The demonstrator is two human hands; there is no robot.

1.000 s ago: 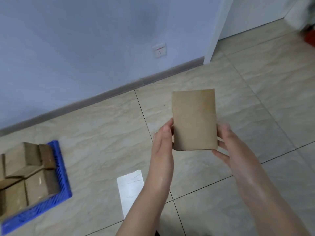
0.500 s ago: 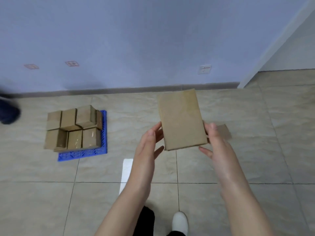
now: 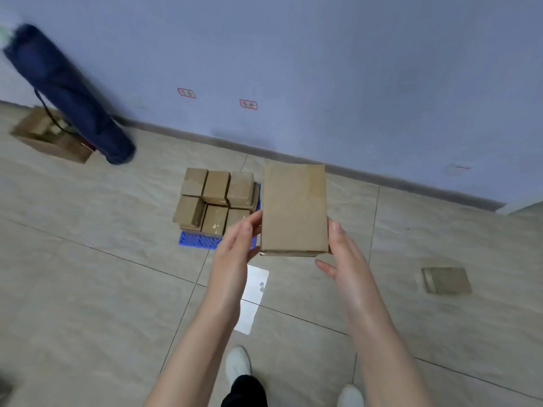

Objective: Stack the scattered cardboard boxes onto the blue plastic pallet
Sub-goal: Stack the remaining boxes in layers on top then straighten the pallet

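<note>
I hold a flat brown cardboard box in front of me, above the floor. My left hand presses its left edge and my right hand presses its right edge. The blue plastic pallet lies on the tiled floor just left of and beyond the held box. Several stacked cardboard boxes cover the pallet in two layers. Its right side is hidden behind the held box and my left hand. One more small cardboard box lies alone on the floor to the right.
A dark blue bag leans against the wall at the far left, beside an open cardboard carton. A white sheet lies on the tiles near my feet. The wall and its baseboard run behind the pallet.
The view has swung left, so the pallet now sits near the centre, close beside the held box. The blue bag and the carton have come into sight. Both hands still hold the box.
</note>
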